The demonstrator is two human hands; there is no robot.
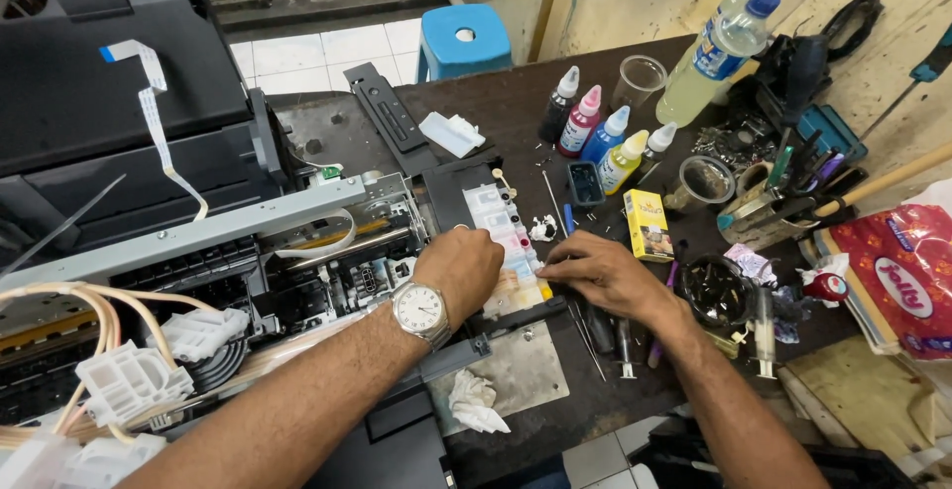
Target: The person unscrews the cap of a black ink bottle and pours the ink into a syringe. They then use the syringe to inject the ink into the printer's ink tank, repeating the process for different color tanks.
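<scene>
Both hands rest on the translucent white plastic ink cartridge block [511,251], beside the opened grey printer [198,211]: left hand [458,269] curled over it, right hand [605,273] pinching its edge.

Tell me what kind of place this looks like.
Probably a small printer repair bench: an opened printer with its ink tubes pulled out, a row of coloured ink refill bottles, and a pot of hand tools on a cluttered worktable.

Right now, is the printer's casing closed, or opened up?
Opened up. The printer has its black cover lifted back, exposing the metal rail, ink tubes and ink cartridges under the left hand and right hand.
</scene>
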